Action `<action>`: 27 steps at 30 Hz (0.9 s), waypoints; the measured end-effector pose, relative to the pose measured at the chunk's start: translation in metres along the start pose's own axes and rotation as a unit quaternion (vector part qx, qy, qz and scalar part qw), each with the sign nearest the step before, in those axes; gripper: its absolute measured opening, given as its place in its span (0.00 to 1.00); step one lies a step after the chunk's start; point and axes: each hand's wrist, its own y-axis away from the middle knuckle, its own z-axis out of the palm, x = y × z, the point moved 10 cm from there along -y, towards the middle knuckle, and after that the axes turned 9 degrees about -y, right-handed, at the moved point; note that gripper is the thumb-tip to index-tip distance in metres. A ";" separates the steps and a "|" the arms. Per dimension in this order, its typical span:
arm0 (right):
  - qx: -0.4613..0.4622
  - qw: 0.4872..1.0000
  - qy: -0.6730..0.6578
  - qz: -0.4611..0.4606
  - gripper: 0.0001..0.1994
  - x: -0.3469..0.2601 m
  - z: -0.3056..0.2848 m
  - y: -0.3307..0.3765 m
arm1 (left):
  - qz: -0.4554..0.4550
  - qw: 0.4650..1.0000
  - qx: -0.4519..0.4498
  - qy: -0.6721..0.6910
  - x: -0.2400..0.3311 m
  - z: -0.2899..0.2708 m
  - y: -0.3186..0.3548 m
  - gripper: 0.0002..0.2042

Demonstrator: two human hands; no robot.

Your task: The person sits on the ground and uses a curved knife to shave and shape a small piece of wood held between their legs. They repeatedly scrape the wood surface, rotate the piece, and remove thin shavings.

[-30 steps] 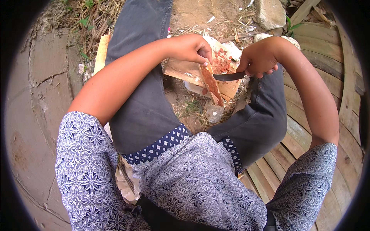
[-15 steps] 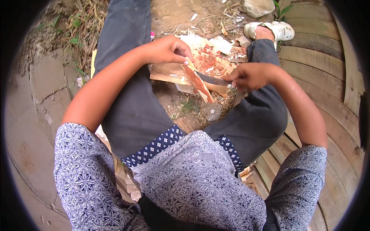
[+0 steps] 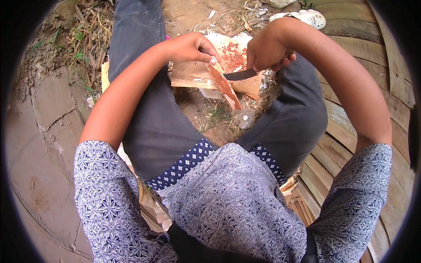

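My left hand (image 3: 199, 49) pinches the upper end of a strip of bark (image 3: 226, 87), reddish on its face and pale along its edges. The strip slants down between my knees. In my right hand (image 3: 271, 49) is a knife (image 3: 239, 75), its dark blade reaching left to the strip's right edge. The knife's handle is hidden in my fist. Beneath both hands lies a tan sheet (image 3: 186, 75), with reddish scrapings (image 3: 232, 58) heaped on it.
Wooden planks (image 3: 364, 65) run along the right side. At the left is grey, cracked ground (image 3: 48, 144), with dry grass (image 3: 90, 46) above it. A small clear plastic piece (image 3: 244, 118) lies between my legs. My white shoe (image 3: 309, 18) shows at the upper right.
My right hand has moved up and slightly left, its wrist turned over and elbow raised, bringing the knife's handle higher. The left hand still holds the bark strip, which has shifted slightly.
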 end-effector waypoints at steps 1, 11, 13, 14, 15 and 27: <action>-0.009 1.000 0.021 0.015 0.21 -0.001 -0.003 -0.002 | 0.000 1.000 0.003 -0.006 0.000 -0.001 -0.001 0.11; -0.089 0.992 0.081 0.026 0.23 -0.004 -0.003 -0.015 | 0.000 1.000 0.008 -0.004 0.005 0.003 0.000 0.10; -0.036 0.999 0.001 -0.016 0.23 -0.004 0.014 0.000 | -0.016 1.000 0.018 -0.013 0.002 0.002 0.001 0.11; -0.020 0.999 -0.034 -0.026 0.20 -0.005 0.023 0.004 | -0.020 1.000 0.017 0.002 -0.003 0.002 0.001 0.11; -0.002 0.997 -0.070 -0.034 0.18 -0.004 0.033 0.006 | -0.023 0.999 0.015 0.016 -0.006 0.004 0.000 0.10; 0.075 0.986 -0.104 -0.103 0.22 -0.012 0.051 0.006 | 0.000 1.000 0.014 0.025 -0.007 0.001 0.000 0.11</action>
